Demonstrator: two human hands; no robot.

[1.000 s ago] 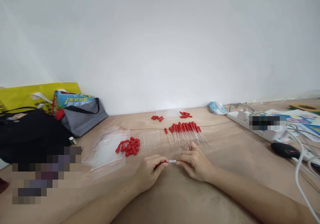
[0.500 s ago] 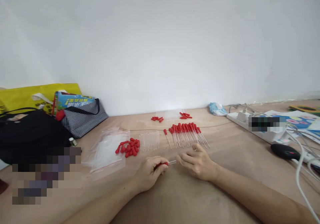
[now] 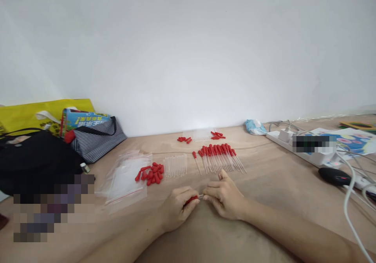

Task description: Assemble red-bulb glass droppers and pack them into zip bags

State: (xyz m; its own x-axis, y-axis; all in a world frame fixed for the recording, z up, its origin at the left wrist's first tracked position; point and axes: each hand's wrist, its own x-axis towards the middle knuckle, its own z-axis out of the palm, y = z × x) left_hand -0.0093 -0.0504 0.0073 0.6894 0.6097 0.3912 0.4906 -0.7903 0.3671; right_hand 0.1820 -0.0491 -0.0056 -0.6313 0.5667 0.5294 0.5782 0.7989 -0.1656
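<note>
Near the front middle of the table, my left hand [image 3: 179,208] is closed round a red rubber bulb [image 3: 191,200]. A short length of clear tube [image 3: 201,196] shows between the hands, at the bulb's end. My right hand [image 3: 225,198] pinches the tube's other end with thumb and fingers. Beyond the hands lies a row of clear droppers with red bulbs [image 3: 219,157], with a single dropper [image 3: 197,163] to its left. Further left are bare clear tubes [image 3: 175,165] and a pile of loose red bulbs [image 3: 152,173].
Clear zip bags [image 3: 127,178] lie left of the bulb pile. More bulbs [image 3: 184,140] and tubes are near the wall. Bags, one black [image 3: 38,161] and one striped [image 3: 98,141], stand left. A power strip [image 3: 314,155], cables and a black device [image 3: 335,176] are on the right.
My right hand has moved left and closed on the tube, nearer my left hand. Less of the tube shows between them. My left hand still holds the red bulb.
</note>
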